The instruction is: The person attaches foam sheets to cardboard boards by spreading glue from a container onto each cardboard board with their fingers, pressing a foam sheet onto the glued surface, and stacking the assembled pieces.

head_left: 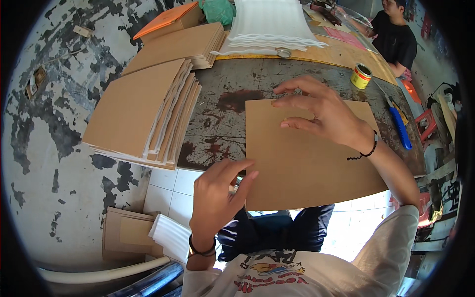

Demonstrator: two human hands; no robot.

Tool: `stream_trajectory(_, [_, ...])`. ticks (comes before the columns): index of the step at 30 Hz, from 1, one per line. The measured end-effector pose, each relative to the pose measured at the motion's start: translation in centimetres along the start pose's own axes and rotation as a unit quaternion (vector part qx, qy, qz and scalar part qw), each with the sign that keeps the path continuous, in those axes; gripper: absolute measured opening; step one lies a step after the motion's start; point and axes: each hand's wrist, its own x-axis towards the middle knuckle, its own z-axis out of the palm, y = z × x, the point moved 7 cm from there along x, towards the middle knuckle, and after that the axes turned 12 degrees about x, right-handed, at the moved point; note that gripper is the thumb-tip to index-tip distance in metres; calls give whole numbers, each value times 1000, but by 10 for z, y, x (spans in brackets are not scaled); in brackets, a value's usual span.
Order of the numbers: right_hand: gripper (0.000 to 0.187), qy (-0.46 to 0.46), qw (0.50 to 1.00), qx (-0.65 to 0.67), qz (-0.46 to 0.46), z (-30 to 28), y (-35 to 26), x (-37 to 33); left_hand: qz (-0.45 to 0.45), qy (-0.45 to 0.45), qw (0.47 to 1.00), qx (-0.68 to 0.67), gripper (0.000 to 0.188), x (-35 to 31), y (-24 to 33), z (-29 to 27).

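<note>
Head view: left hand (pixel 216 195) fingers spread on cardboard sheet (pixel 302 158) corner; right hand (pixel 321 114) fingers splayed flat, palm hiding sheet's top.

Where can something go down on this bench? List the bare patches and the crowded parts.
Bare: the stained metal bench top between the cardboard stack and the brown sheet, and the strip beyond the right hand toward the small tin. Crowded: far edge with white foam sheets, right edge by the blue knife. The left hand presses the sheet's near corner.

peeling grey wall (pixel 34 128), white tiled floor (pixel 170 185), worn worktable (pixel 222 89)
</note>
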Motion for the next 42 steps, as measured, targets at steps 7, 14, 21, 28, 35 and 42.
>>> stream_trajectory(7, [76,18,995,81,63,19,28,22,105,-105,989,21,23,65,-15,28])
stream_trajectory(14, [83,17,979,135,149,31,41,32,123,-80,988,-47,22,60,-28,35])
stream_trajectory(21, [84,77,980,138,117,32,44,17,122,-86,988,-37,21,58,-27,34])
stream_trajectory(28, [85,111,954,223,169,35,61,7,106,-90,990,-18,24,60,-26,36])
stream_trajectory(35, [87,108,956,221,160,38,64,6,108,-78,991,-14,29,60,-27,36])
stream_trajectory(42, [101,111,957,219,156,41,68,6,94,-83,992,-21,29,59,-31,38])
